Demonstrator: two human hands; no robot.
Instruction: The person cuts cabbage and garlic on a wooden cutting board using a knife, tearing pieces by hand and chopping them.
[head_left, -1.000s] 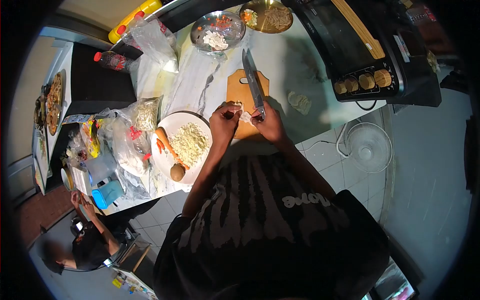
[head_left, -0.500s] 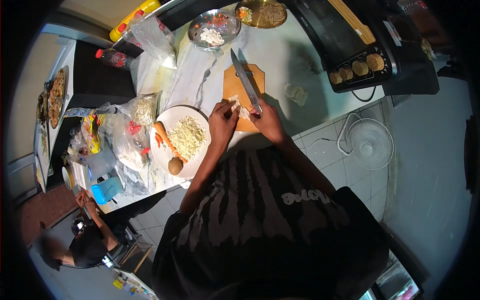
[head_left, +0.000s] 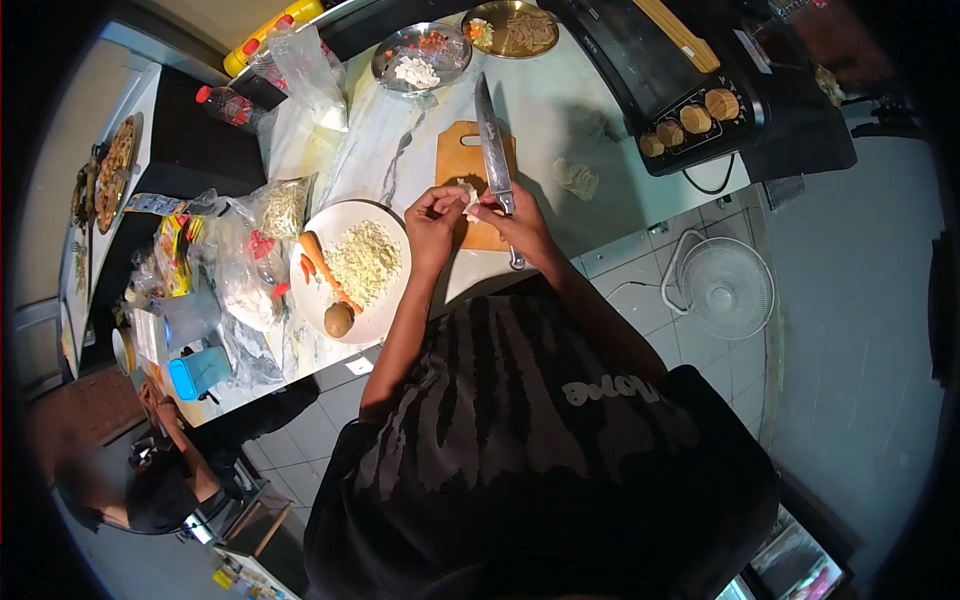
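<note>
Above a wooden cutting board (head_left: 458, 150), my left hand (head_left: 431, 232) pinches a small pale, crumpled piece of food (head_left: 469, 194) whose kind I cannot make out. My right hand (head_left: 527, 232) is closed around the handle of a large kitchen knife (head_left: 491, 135), blade pointing away from me. The thumb and fingertips of that hand also touch the pale piece. Left of the board, a white plate (head_left: 385, 318) bears finely chopped pale food (head_left: 364, 262), a carrot (head_left: 322, 262), small red chillies and a round brown item (head_left: 338, 319).
Another pale piece (head_left: 576, 179) lies right of the board. Two metal trays with chopped food (head_left: 416, 72) stand at the back. A black griddle (head_left: 690, 125) is at right, plastic bags (head_left: 250, 290) at left. A fan (head_left: 722, 288) stands on the floor; another person (head_left: 165, 480) sits lower left.
Both hands have lifted the pale piece off the board and drawn together around it. The knife has turned more upright, its handle now showing below my right hand.
</note>
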